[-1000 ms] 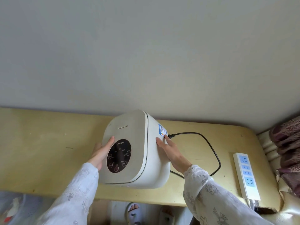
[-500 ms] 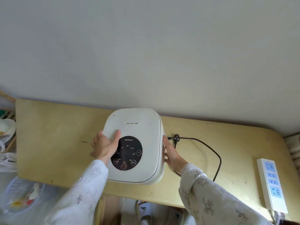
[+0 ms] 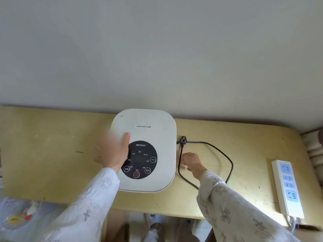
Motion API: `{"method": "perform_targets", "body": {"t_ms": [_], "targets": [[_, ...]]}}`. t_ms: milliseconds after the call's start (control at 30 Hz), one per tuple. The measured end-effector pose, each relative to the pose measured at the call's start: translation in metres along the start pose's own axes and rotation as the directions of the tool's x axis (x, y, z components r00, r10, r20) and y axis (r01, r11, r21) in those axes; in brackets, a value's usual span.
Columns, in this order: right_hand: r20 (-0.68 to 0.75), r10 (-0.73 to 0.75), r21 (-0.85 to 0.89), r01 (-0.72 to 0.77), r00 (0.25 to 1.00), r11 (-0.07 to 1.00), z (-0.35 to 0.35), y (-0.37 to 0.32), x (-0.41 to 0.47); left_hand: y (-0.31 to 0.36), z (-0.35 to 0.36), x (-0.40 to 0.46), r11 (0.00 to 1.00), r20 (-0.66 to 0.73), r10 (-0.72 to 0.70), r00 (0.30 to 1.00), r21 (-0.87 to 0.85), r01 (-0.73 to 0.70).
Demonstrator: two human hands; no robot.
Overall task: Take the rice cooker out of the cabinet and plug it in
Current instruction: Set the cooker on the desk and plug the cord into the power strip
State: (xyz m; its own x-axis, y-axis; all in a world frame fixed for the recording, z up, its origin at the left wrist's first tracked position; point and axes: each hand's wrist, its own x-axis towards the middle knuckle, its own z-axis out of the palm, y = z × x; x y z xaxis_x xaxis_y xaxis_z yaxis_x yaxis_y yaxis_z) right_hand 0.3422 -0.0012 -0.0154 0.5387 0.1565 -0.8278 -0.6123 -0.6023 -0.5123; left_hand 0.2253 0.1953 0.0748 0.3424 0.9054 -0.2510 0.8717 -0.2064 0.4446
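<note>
The white rice cooker (image 3: 150, 130) with a round black control panel stands flat on the yellow table (image 3: 52, 154), close to the wall. My left hand (image 3: 111, 152) is blurred, fingers spread, over the cooker's left edge and holds nothing. My right hand (image 3: 191, 162) hovers just right of the cooker, fingers curled loosely near the black power cord (image 3: 225, 158). The cord's plug (image 3: 183, 140) lies on the table beside the cooker's right side. A white power strip (image 3: 287, 187) with blue sockets lies at the table's right end.
A grey wall rises behind the table. A pale basin with bits in it (image 3: 19, 219) sits below the table's front edge at left. Feet in slippers (image 3: 153, 226) show under the table. Dark patterned fabric (image 3: 314, 145) is at the far right.
The cooker has been set down flat on the table. Both hands have come off its sides; the left lifts away blurred, the right drops toward the cord.
</note>
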Motion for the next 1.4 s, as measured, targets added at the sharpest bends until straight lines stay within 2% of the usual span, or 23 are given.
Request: {"method": "perform_targets", "body": {"t_ms": [100, 167, 200, 233, 333, 433, 567, 633, 733, 800, 833, 900, 967, 1033, 1100, 1167, 1233, 1400], "targets": [[0.138, 0.113, 0.169, -0.136, 0.984, 0.976, 0.007, 0.003, 0.005, -0.002, 0.003, -0.005, 0.995, -0.082, 0.069, 0.994, 0.078, -0.062], [0.144, 0.108, 0.281, -0.146, 0.984, 0.949, 0.010, 0.005, 0.007, -0.002, 0.006, -0.009, 0.992, -0.104, 0.079, 0.991, 0.106, -0.068], [0.115, 0.099, 0.282, -0.128, 0.988, 0.951, 0.010, 0.006, 0.007, 0.000, 0.007, -0.010, 0.992, -0.105, 0.077, 0.992, 0.111, -0.065], [0.066, 0.079, 0.219, -0.092, 0.995, 0.971, 0.010, 0.008, 0.007, 0.001, 0.007, -0.011, 0.992, -0.106, 0.071, 0.992, 0.115, -0.058], [-0.039, -0.009, -0.154, 0.003, 0.999, 0.988, -0.007, 0.009, 0.008, 0.004, 0.008, -0.013, 0.990, -0.106, 0.066, 0.992, 0.128, -0.052], [-0.040, -0.081, -0.413, 0.058, 0.996, 0.909, -0.035, 0.000, 0.006, 0.008, 0.010, -0.015, 0.991, -0.098, 0.075, 0.992, 0.122, -0.063], [-0.046, -0.106, -0.635, 0.053, 0.993, 0.771, -0.051, -0.008, 0.002, 0.017, 0.015, -0.018, 0.991, -0.067, 0.086, 0.994, 0.107, -0.079], [-0.047, -0.109, -0.688, 0.047, 0.993, 0.724, -0.051, -0.009, 0.000, 0.019, 0.017, -0.020, 0.991, -0.063, 0.094, 0.994, 0.102, -0.087], [-0.048, -0.087, -0.572, 0.044, 0.995, 0.819, -0.059, -0.017, 0.001, 0.015, 0.018, -0.021, 0.986, -0.077, 0.115, 0.990, 0.132, -0.104], [-0.086, -0.155, -0.524, 0.088, 0.984, 0.847, -0.068, -0.023, 0.001, 0.014, 0.019, -0.024, 0.982, -0.101, 0.137, 0.985, 0.146, -0.121], [-0.091, -0.215, -0.546, 0.132, 0.972, 0.828, -0.072, -0.026, 0.001, 0.014, 0.019, -0.025, 0.981, -0.116, 0.145, 0.983, 0.145, -0.127], [-0.054, -0.294, -0.648, 0.191, 0.954, 0.737, -0.076, -0.033, -0.001, 0.016, 0.020, -0.027, 0.982, -0.137, 0.149, 0.979, 0.137, -0.130], [0.000, -0.309, -0.758, 0.201, 0.951, 0.620, -0.075, -0.042, -0.004, 0.016, 0.021, -0.027, 0.982, -0.144, 0.151, 0.978, 0.134, -0.132], [0.016, -0.327, -0.856, 0.182, 0.945, 0.483, -0.073, -0.053, -0.007, 0.015, 0.021, -0.028, 0.982, -0.145, 0.151, 0.978, 0.131, -0.133], [-0.014, -0.410, -0.922, 0.147, 0.912, 0.357, -0.071, -0.062, -0.009, 0.015, 0.022, -0.028, 0.983, -0.154, 0.152, 0.976, 0.128, -0.133], [-0.029, -0.522, -0.959, 0.124, 0.852, 0.255, -0.066, -0.068, -0.007, 0.015, 0.023, -0.028, 0.983, -0.166, 0.154, 0.974, 0.129, -0.133], [0.027, -0.602, -0.983, 0.130, 0.798, 0.129, -0.062, -0.073, -0.003, 0.014, 0.023, -0.028, 0.983, -0.173, 0.153, 0.973, 0.130, -0.132], [0.267, -0.613, -0.947, 0.083, 0.744, -0.311, -0.065, -0.086, 0.011, 0.012, 0.026, -0.025, 0.982, -0.177, 0.168, 0.970, 0.118, -0.148]]}}
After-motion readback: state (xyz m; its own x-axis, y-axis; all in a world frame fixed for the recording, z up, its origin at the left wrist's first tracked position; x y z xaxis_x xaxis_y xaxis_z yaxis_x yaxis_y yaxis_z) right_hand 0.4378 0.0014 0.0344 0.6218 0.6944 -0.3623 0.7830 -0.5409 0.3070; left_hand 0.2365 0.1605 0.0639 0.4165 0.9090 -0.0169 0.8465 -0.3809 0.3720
